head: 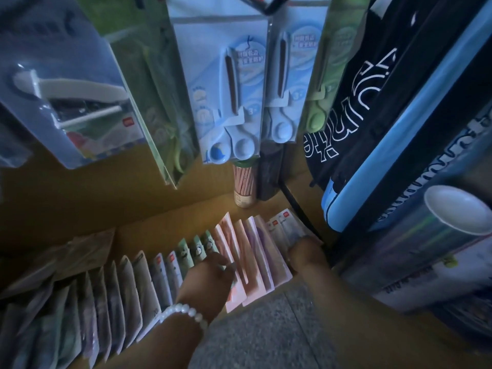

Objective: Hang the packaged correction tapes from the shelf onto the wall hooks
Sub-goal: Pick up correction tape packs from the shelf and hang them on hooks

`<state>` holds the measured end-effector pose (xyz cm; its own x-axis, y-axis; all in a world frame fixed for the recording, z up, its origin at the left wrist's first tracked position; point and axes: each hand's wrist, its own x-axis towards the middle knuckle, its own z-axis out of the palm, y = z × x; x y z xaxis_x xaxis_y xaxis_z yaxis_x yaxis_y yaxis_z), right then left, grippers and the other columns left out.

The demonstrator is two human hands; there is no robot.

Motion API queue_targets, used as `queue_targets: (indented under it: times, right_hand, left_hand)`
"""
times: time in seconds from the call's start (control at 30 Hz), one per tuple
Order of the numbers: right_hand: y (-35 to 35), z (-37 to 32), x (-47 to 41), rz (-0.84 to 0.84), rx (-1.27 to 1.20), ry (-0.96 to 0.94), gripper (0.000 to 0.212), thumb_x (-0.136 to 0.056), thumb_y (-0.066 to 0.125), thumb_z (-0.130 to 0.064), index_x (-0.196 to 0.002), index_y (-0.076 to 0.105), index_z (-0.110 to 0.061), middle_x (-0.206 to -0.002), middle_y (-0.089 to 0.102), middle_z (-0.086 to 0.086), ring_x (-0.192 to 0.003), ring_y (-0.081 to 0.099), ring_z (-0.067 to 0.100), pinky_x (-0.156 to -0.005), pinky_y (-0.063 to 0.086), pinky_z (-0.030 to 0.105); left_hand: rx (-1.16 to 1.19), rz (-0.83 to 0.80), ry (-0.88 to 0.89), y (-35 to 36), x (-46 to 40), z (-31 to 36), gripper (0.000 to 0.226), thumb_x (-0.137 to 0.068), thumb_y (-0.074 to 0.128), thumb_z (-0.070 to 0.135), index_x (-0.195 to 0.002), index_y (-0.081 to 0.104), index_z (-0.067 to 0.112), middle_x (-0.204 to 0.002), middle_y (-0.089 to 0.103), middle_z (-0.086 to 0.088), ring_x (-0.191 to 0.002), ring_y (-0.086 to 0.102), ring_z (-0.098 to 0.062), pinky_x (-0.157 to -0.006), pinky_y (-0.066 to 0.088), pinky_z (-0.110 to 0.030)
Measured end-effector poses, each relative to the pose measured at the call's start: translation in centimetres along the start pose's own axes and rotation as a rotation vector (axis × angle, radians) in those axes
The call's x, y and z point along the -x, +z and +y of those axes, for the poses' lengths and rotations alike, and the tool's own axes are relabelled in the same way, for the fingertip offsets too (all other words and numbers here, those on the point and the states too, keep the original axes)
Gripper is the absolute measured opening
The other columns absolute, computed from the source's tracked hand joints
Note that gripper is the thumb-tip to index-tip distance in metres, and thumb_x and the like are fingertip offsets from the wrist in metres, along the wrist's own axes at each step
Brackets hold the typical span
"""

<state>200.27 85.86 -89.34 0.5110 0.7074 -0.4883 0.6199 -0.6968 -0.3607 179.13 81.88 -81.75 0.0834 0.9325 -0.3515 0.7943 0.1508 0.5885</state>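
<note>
**Down at the shelf: two hands in the row of packets**

Seen from the head camera, one long row of packaged correction tapes (pixel 165 272) stands on edge along the wooden shelf (pixel 87 209); the packets overlap too much to count. The left hand (pixel 210 275), with one white bead bracelet (pixel 183 314) on its wrist, reaches into the pink packets (pixel 253 265) near the row's right end, fingers curled among them. The right hand (pixel 306 251) rests at that right end; its grip cannot be told. Above the row hang two blue scissors packs (pixel 239 102). Behind the row stands one tube of pencils (pixel 245 182).
</note>
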Motion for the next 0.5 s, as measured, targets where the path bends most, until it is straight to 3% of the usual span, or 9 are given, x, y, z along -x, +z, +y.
queue_targets:
  times: [0.17,0.27,0.33,0.5]
  right_hand:
    - [-0.5,-0.7,-0.1,0.023,0.066,-0.012,0.036,-0.096,0.043,-0.019,-0.125,0.054,-0.001,-0.127,0.057,0.016,-0.118,0.055,0.031,-0.094,0.046,0.035]
    - [-1.6,-1.1,1.0,0.187,0.207,-0.077,0.037,-0.099,0.044,-0.027,-0.127,0.052,-0.004,-0.127,0.058,0.013,-0.117,0.058,0.03,-0.091,0.049,0.034]
    - [-2.1,-1.1,1.6,0.256,0.283,-0.136,0.037,-0.096,0.05,-0.027,-0.126,0.052,-0.006,-0.126,0.059,0.012,-0.116,0.059,0.029,-0.091,0.05,0.034]
    - [-1.9,0.5,1.8,0.135,0.122,-0.102,0.037,-0.097,0.046,-0.023,-0.128,0.052,-0.004,-0.129,0.057,0.014,-0.119,0.055,0.029,-0.095,0.046,0.034]
  left_hand:
    - [0.031,0.032,-0.008,0.2,-0.1,0.1,0.019,-0.097,0.054,0.027,-0.105,0.068,0.016,-0.081,0.067,0.005,-0.065,0.054,-0.002,-0.066,0.039,-0.019]
    - [0.145,0.037,-0.054,0.1,-0.3,0.6,0.02,-0.097,0.054,0.025,-0.096,0.07,0.012,-0.083,0.075,-0.002,-0.073,0.069,-0.018,-0.078,0.055,-0.03]
    - [0.176,0.047,-0.056,-0.1,-0.2,1.0,0.019,-0.095,0.055,0.027,-0.092,0.069,0.014,-0.081,0.075,-0.005,-0.077,0.072,-0.024,-0.08,0.058,-0.037]
    - [0.232,0.043,-0.038,0.2,0.8,2.0,0.016,-0.093,0.057,0.023,-0.09,0.07,0.016,-0.091,0.076,-0.011,-0.089,0.071,-0.032,-0.085,0.057,-0.044]
